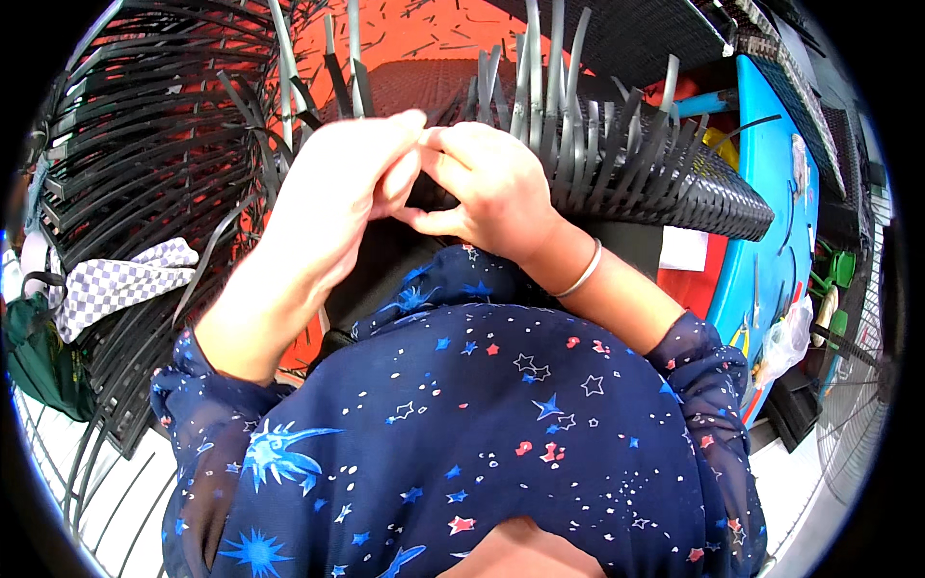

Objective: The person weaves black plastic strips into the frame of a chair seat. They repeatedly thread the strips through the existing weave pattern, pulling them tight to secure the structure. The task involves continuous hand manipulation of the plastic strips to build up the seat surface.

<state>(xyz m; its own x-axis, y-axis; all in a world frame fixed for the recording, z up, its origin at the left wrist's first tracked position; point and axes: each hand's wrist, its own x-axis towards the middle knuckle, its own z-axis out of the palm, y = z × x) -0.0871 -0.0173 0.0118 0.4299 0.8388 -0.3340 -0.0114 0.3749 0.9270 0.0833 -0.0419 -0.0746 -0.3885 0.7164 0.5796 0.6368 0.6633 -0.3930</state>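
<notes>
My left hand point(355, 164), washed out by bright light, has its fingers curled inward. Its fingertips meet those of my right hand point(487, 183), which pinches with thumb and forefinger. Whatever lies between the fingers is hidden. Both hands are at the near edge of a black woven piece point(713, 189), made of flat plastic-like strips. Many loose strip ends point(554, 101) stand up from it just beyond my right hand. A few more upright strips point(354, 58) rise behind my left hand.
Long black strips point(145, 125) hang in a dense bundle at the left, with a checkered cloth point(130, 279) over them. A blue table point(761, 173) at the right bears a clear plastic bag point(785, 342) and small tools. Strip scraps litter the red floor point(424, 29). A fan point(872, 376) stands far right.
</notes>
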